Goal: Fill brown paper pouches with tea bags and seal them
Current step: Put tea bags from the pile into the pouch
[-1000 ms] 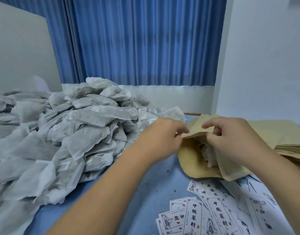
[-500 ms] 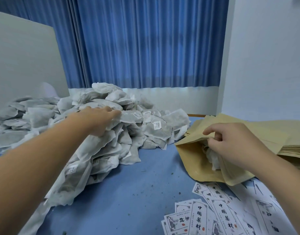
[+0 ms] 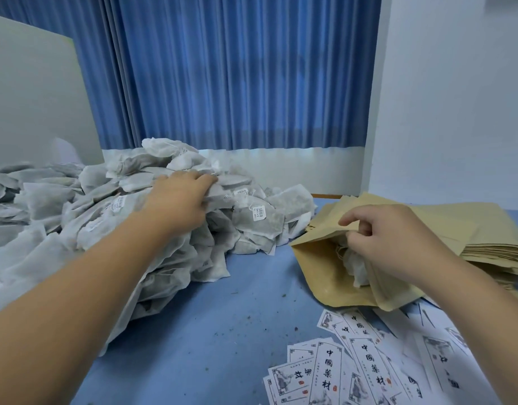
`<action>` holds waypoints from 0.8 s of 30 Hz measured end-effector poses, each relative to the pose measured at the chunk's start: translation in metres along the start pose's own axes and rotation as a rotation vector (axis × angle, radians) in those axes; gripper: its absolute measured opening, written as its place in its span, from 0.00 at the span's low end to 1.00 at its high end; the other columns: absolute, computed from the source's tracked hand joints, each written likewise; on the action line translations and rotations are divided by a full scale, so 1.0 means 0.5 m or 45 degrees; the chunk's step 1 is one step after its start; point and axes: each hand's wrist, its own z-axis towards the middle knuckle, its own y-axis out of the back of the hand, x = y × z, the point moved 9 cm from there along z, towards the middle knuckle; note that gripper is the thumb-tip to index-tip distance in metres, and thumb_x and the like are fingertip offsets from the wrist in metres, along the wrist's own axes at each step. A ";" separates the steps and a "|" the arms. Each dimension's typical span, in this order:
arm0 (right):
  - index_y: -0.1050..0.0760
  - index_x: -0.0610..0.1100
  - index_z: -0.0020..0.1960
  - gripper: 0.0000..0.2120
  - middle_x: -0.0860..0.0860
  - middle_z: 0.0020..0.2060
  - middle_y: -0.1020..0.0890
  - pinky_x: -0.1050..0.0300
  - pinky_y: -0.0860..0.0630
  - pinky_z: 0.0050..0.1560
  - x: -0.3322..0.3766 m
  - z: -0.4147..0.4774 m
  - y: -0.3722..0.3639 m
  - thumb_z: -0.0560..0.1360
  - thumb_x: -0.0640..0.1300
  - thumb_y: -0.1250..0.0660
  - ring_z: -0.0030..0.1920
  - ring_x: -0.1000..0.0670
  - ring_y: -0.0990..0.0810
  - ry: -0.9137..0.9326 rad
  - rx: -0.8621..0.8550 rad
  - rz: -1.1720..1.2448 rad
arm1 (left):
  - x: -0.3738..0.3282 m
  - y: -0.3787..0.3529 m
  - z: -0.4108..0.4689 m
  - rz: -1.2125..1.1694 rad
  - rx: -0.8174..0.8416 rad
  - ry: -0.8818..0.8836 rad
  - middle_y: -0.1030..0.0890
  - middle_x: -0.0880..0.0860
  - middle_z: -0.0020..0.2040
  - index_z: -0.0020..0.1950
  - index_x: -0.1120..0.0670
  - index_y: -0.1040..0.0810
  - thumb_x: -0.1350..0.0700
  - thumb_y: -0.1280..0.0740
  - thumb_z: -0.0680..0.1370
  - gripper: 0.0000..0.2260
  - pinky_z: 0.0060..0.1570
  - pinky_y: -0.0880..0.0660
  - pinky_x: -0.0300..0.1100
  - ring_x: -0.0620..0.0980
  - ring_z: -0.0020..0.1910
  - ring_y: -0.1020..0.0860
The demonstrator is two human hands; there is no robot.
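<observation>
A big pile of white tea bags (image 3: 85, 217) covers the left half of the blue table (image 3: 222, 323). My left hand (image 3: 181, 197) lies on top of the pile, fingers bent over the bags and thumb hidden. An open brown paper pouch (image 3: 319, 267) lies at the right with its mouth facing left. My right hand (image 3: 398, 244) pinches the pouch's upper lip and holds the mouth open. White tea bags (image 3: 354, 267) show inside it.
A stack of flat brown pouches (image 3: 480, 229) lies behind and right of the open one. Printed paper labels (image 3: 339, 372) are scattered at the front right. A white board (image 3: 32, 97) stands at the far left, a blue curtain behind.
My left hand left the pouch mouth and reached left onto the tea bag pile, where it has stayed. My right hand has kept hold of the pouch lip.
</observation>
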 end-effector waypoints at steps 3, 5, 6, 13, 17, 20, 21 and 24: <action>0.29 0.64 0.36 0.16 0.56 0.30 0.23 0.61 0.36 0.31 0.001 -0.001 0.004 0.70 0.42 0.35 0.34 0.58 0.26 0.007 0.011 -0.001 | -0.083 0.074 -0.046 -0.489 -0.305 -0.162 0.23 0.55 0.59 0.71 0.53 0.29 0.58 0.33 0.75 0.23 0.58 0.30 0.49 0.57 0.58 0.27; 0.28 0.63 0.38 0.14 0.56 0.31 0.23 0.61 0.36 0.32 -0.003 0.000 0.009 0.71 0.42 0.35 0.35 0.58 0.26 0.007 0.007 0.007 | -0.144 0.097 -0.089 -0.701 -0.411 -0.280 0.22 0.54 0.55 0.66 0.55 0.25 0.60 0.31 0.74 0.20 0.56 0.32 0.44 0.56 0.55 0.26; 0.27 0.62 0.40 0.13 0.56 0.32 0.23 0.61 0.36 0.32 -0.008 0.001 0.012 0.71 0.42 0.35 0.35 0.58 0.26 0.001 0.000 0.017 | -0.170 0.098 -0.107 -0.771 -0.425 -0.311 0.22 0.54 0.54 0.64 0.56 0.23 0.61 0.31 0.74 0.19 0.55 0.33 0.42 0.55 0.54 0.26; 0.23 0.59 0.41 0.09 0.55 0.31 0.23 0.59 0.32 0.34 -0.042 0.009 0.033 0.70 0.44 0.34 0.36 0.56 0.25 -0.045 -0.055 0.023 | -0.250 0.079 -0.201 -0.930 -0.377 -0.510 0.20 0.51 0.45 0.55 0.57 0.19 0.61 0.33 0.68 0.16 0.47 0.28 0.46 0.52 0.45 0.23; 0.24 0.62 0.33 0.12 0.56 0.32 0.23 0.59 0.29 0.35 -0.036 0.006 0.040 0.69 0.45 0.34 0.36 0.57 0.25 -0.013 -0.105 0.026 | -0.284 0.088 -0.232 -0.839 -0.397 -0.632 0.20 0.53 0.46 0.54 0.58 0.19 0.61 0.32 0.66 0.17 0.42 0.27 0.50 0.54 0.43 0.23; 0.26 0.69 0.28 0.20 0.57 0.32 0.23 0.60 0.27 0.38 -0.022 0.003 0.055 0.69 0.44 0.34 0.39 0.57 0.25 0.030 -0.166 0.019 | -0.317 0.096 -0.244 -0.771 -0.419 -0.712 0.19 0.54 0.46 0.54 0.59 0.18 0.59 0.32 0.66 0.17 0.38 0.27 0.48 0.56 0.40 0.23; 0.26 0.72 0.28 0.22 0.57 0.33 0.22 0.59 0.26 0.39 -0.019 0.002 0.058 0.69 0.44 0.34 0.39 0.57 0.24 0.036 -0.168 0.023 | -0.325 0.097 -0.247 -0.751 -0.436 -0.726 0.19 0.54 0.45 0.54 0.59 0.18 0.58 0.32 0.66 0.17 0.37 0.28 0.47 0.56 0.39 0.23; 0.27 0.75 0.30 0.24 0.59 0.36 0.21 0.57 0.24 0.41 -0.018 -0.001 0.058 0.69 0.44 0.35 0.40 0.58 0.23 0.036 -0.146 0.041 | -0.340 0.095 -0.253 -0.703 -0.465 -0.723 0.20 0.53 0.44 0.53 0.58 0.18 0.57 0.32 0.66 0.17 0.35 0.28 0.47 0.55 0.38 0.25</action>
